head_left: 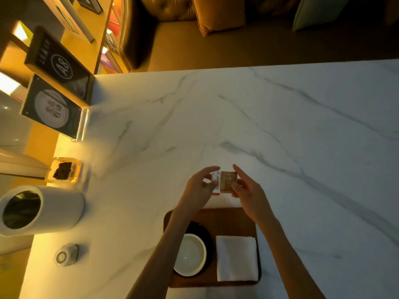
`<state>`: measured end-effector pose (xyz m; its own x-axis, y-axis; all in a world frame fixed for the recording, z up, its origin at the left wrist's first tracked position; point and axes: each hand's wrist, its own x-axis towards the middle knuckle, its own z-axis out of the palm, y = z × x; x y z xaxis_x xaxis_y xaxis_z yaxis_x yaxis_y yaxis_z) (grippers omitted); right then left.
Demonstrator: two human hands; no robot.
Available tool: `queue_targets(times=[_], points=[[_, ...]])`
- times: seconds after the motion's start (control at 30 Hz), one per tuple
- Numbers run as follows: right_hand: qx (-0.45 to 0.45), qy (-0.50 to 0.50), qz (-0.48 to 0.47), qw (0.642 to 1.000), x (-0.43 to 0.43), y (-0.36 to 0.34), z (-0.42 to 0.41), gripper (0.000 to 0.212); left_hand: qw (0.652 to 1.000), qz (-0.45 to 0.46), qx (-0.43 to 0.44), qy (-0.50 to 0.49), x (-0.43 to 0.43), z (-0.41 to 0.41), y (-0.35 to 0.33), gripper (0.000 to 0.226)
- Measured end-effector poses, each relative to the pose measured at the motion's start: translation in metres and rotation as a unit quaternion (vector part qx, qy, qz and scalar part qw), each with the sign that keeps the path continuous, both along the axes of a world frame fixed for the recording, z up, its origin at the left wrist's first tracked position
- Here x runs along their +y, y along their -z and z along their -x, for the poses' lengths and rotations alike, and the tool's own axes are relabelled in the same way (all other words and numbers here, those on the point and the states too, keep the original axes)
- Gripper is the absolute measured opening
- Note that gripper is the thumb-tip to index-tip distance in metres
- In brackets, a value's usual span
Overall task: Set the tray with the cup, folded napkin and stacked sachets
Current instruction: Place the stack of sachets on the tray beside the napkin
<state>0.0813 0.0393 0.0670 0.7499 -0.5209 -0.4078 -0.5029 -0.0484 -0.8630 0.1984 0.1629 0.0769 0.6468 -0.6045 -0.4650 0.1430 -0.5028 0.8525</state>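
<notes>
A brown wooden tray (233, 219) lies at the near edge of the marble table. On its left half stands a white cup (191, 254) on a dark saucer (207, 238). A folded white napkin (237, 257) lies flat on the tray's right half. Just beyond the tray's far rim, both hands hold sachets (225, 182) above the table: a brown one on top, a white one showing at its left edge. My left hand (199, 188) pinches the left side. My right hand (247, 190) grips the right side.
Along the table's left edge stand a white cylindrical container (54, 207), a small clear box with dark contents (63, 170), a small round grey object (64, 255) and two dark sign stands (54, 108). A brown sofa (194, 39) sits beyond the far edge.
</notes>
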Motion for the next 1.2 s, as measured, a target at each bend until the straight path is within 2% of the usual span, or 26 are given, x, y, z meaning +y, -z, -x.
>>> queue_targets(times=[0.07, 0.13, 0.4, 0.5, 0.63, 0.8, 1.0, 1.1, 1.2], points=[[0.010, -0.036, 0.091, 0.995, 0.000, 0.002, 0.008, 0.048, 0.999, -0.020, -0.027, 0.009, -0.008, 0.014, -0.001, 0.038], [0.016, -0.046, 0.127, 0.991, -0.005, 0.001, 0.016, 0.047, 0.999, -0.031, -0.036, 0.008, -0.015, 0.026, -0.002, 0.038], [0.031, -0.105, 0.151, 0.982, -0.029, -0.002, 0.039, 0.046, 0.993, -0.094, -0.065, 0.016, -0.038, 0.055, -0.009, 0.038], [0.030, -0.102, 0.137, 0.985, -0.035, -0.004, 0.040, 0.045, 0.995, -0.086, -0.055, -0.009, -0.043, 0.062, -0.011, 0.037], [0.016, -0.059, 0.022, 0.998, -0.040, -0.011, 0.036, 0.041, 0.996, -0.063, -0.025, -0.056, -0.042, 0.061, -0.016, 0.035], [0.012, -0.047, 0.068, 0.997, -0.027, -0.017, 0.029, 0.037, 0.997, -0.061, -0.031, -0.028, -0.030, 0.053, -0.024, 0.037], [-0.010, -0.002, -0.061, 0.998, -0.007, -0.019, 0.030, 0.026, 0.998, -0.053, -0.037, -0.003, 0.005, 0.041, -0.022, 0.033], [0.019, -0.046, 0.007, 0.999, 0.008, -0.018, 0.033, 0.024, 0.996, -0.076, -0.033, 0.035, 0.020, 0.041, -0.017, 0.034], [0.030, -0.048, 0.050, 0.997, 0.018, -0.022, 0.032, 0.024, 0.994, -0.082, -0.054, 0.052, 0.025, 0.041, -0.014, 0.033]])
